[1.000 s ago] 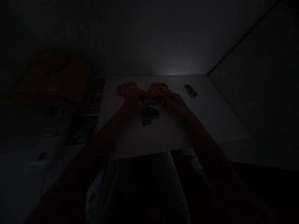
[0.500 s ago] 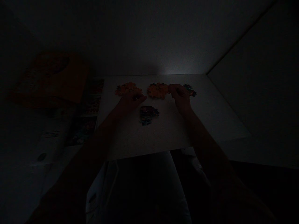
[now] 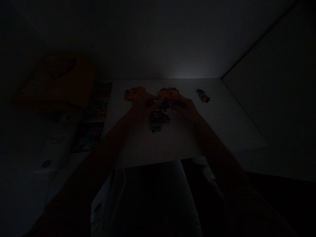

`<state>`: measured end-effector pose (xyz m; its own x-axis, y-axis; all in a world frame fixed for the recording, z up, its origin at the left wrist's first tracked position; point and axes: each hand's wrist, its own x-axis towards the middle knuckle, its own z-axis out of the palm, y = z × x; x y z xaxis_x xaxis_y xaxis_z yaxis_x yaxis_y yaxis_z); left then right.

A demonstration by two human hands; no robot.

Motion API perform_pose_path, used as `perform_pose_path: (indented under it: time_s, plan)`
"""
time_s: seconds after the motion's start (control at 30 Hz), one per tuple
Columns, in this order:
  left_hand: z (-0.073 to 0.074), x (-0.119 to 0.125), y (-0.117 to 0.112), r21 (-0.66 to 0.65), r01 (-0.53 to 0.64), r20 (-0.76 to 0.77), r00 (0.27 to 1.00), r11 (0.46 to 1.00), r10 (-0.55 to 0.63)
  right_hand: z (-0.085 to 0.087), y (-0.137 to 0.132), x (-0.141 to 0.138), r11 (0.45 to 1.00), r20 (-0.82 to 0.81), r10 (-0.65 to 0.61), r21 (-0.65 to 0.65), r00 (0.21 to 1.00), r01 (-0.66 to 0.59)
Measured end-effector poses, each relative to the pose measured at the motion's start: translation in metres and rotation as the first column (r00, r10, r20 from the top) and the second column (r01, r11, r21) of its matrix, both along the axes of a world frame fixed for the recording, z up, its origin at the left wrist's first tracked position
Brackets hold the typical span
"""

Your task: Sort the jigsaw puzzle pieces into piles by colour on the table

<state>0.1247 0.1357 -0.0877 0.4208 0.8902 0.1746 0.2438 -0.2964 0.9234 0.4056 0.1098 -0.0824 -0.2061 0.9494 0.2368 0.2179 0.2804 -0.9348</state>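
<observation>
The picture is very dark. My left hand (image 3: 145, 106) and my right hand (image 3: 185, 107) face each other above the middle of the white tabletop, fingers closed. Between their fingertips is a dark jigsaw piece (image 3: 164, 106); a small paler bit shows at the left fingertips. Just below lies a dark cluster of joined jigsaw pieces (image 3: 159, 121). Behind my fingers is a pile of orange jigsaw pieces (image 3: 169, 92), partly covered by them. Another orange pile (image 3: 135, 92) lies behind my left hand. Farther right is a small group of dark pieces (image 3: 203, 96).
An orange box (image 3: 71, 84) stands at the far left. Printed picture sheets (image 3: 89, 136) lie along the table's left side. A wall (image 3: 160, 49) rises behind the white tabletop (image 3: 222, 125). My legs (image 3: 160, 191) are below its front edge.
My right hand has moved left, away from the dark group at the right, which now shows fully. My left hand has shifted slightly right. Both now meet at the dark piece.
</observation>
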Motion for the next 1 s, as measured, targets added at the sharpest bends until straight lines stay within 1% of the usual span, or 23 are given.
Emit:
perform_pose_path:
  time_s: [0.1,0.2,0.27,0.3,0.33,0.37,0.4,0.47,0.5,0.53,0.57,0.6,0.63,0.7,0.77,0.83,0.93,1.0]
  plan:
    - [-0.003,0.000,0.002,0.041,-0.018,0.004,1.000,0.999,0.018,0.000,-0.001,0.000,1.000,0.017,-0.014,0.004,1.000,0.014]
    - [-0.004,0.001,0.005,0.029,-0.032,0.012,0.999,0.999,0.032,-0.001,0.000,0.000,0.999,0.022,-0.031,0.032,0.999,0.031]
    - [-0.003,0.000,0.009,0.029,-0.102,0.005,0.995,0.994,0.102,-0.002,0.003,0.004,0.993,0.029,-0.102,0.066,0.994,0.100]
    - [-0.003,-0.001,0.011,0.032,-0.153,0.001,0.988,0.988,0.153,-0.003,0.005,0.009,0.983,0.033,-0.166,0.089,0.986,0.162]
    - [-0.002,-0.003,0.014,0.035,-0.206,0.000,0.978,0.978,0.206,-0.004,0.008,0.015,0.964,0.033,-0.247,0.114,0.968,0.242]
    - [-0.002,-0.005,0.016,0.038,-0.250,0.003,0.968,0.968,0.250,-0.005,0.012,0.022,0.933,0.027,-0.340,0.138,0.940,0.333]
    - [-0.002,-0.007,0.018,0.040,-0.282,0.011,0.959,0.959,0.282,-0.007,0.017,0.031,0.890,0.019,-0.436,0.155,0.900,0.428]
    - [-0.002,-0.010,0.021,0.049,-0.325,0.041,0.946,0.945,0.323,-0.013,0.027,0.049,0.789,0.016,-0.603,0.159,0.797,0.593]
    - [-0.003,-0.012,0.022,0.054,-0.342,0.057,0.939,0.938,0.339,-0.016,0.031,0.056,0.748,0.036,-0.657,0.156,0.753,0.646]
    - [-0.003,-0.013,0.023,0.055,-0.357,0.072,0.933,0.933,0.353,-0.020,0.035,0.061,0.721,0.075,-0.691,0.157,0.719,0.675]
    - [-0.003,-0.014,0.023,0.055,-0.366,0.080,0.929,0.929,0.362,-0.023,0.037,0.064,0.706,0.130,-0.707,0.167,0.695,0.688]
    - [-0.003,-0.015,0.022,0.052,-0.370,0.083,0.927,0.927,0.366,-0.025,0.038,0.065,0.707,0.192,-0.708,0.185,0.680,0.683]
    - [-0.002,-0.015,0.022,0.050,-0.369,0.078,0.928,0.928,0.364,-0.026,0.038,0.063,0.721,0.255,-0.692,0.207,0.675,0.661]
    - [-0.001,-0.015,0.020,0.050,-0.363,0.064,0.931,0.930,0.360,-0.027,0.034,0.053,0.782,0.372,-0.622,0.248,0.689,0.572]
    - [0.002,-0.014,0.018,0.057,-0.364,0.057,0.931,0.930,0.361,-0.027,0.027,0.040,0.856,0.496,-0.516,0.273,0.698,0.440]
    - [0.004,-0.013,0.016,0.072,-0.364,0.056,0.931,0.929,0.361,-0.026,0.021,0.029,0.904,0.621,-0.427,0.280,0.658,0.323]
    - [0.007,-0.011,0.015,0.096,-0.350,0.056,0.936,0.932,0.346,-0.026,0.018,0.022,0.934,0.724,-0.357,0.260,0.590,0.246]
    - [0.008,-0.009,0.014,0.111,-0.337,0.063,0.941,0.935,0.332,-0.027,0.019,0.023,0.937,0.741,-0.346,0.239,0.576,0.255]
